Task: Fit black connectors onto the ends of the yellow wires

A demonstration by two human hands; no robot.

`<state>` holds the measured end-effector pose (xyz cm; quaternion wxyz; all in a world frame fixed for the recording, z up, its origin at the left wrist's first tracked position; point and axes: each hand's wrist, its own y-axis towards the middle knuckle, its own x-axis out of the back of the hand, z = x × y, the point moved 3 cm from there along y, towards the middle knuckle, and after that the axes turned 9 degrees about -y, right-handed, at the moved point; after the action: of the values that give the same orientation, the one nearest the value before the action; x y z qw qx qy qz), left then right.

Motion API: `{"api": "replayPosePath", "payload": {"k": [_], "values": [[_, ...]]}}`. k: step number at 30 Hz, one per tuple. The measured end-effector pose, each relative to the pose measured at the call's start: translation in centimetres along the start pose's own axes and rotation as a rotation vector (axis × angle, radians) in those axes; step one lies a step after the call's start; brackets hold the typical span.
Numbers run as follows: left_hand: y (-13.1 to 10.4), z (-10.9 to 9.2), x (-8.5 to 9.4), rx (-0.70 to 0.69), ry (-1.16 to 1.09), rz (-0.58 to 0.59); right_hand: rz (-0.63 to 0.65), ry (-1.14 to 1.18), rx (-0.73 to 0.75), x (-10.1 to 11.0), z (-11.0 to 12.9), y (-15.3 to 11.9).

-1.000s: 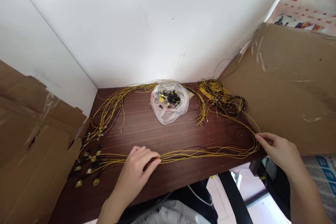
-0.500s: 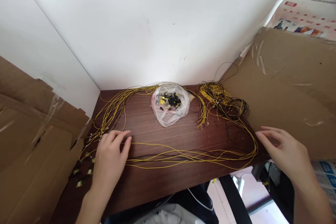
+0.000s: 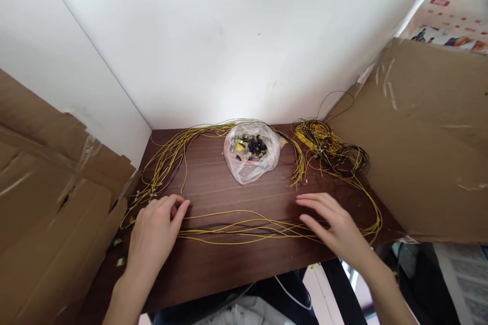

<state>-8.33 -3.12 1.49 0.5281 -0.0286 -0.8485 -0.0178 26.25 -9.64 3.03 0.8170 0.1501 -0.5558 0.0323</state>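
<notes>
My left hand [image 3: 158, 228] hovers over the left end of a bundle of thin yellow and black wires [image 3: 244, 233] that runs along the front of the table. Its thumb and index finger are curled, with a small gap between the tips and nothing visible in them. Above the right part of the same bundle, my right hand [image 3: 335, 221] is open, thumb and fingers apart, and holds nothing. A clear plastic bag [image 3: 247, 176] with small black and yellow pieces lies farther back, between and beyond the hands.
A tangled heap of yellow and black wires [image 3: 320, 142] lies at the back right. Loose wires [image 3: 168, 162] curve along the back left. Cardboard sheets stand at the left [image 3: 49, 203] and right [image 3: 423, 147]. A white wall [image 3: 244, 51] rises behind the brown table [image 3: 229, 269].
My right hand has moved left from the table's right edge to above the wires. The left thumb and index finger have drawn slightly closer together. The view has shifted a little.
</notes>
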Motion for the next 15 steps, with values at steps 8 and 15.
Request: {"api": "replayPosePath", "payload": {"k": [8,15], "values": [[-0.4,0.2,0.2,0.106,-0.082,0.098,0.078,0.046,0.151,-3.6,3.3,0.4],[1.6,0.7,0.6,0.098,-0.044,-0.223,0.012,0.069,0.179,-3.7,3.4,0.3]]}}
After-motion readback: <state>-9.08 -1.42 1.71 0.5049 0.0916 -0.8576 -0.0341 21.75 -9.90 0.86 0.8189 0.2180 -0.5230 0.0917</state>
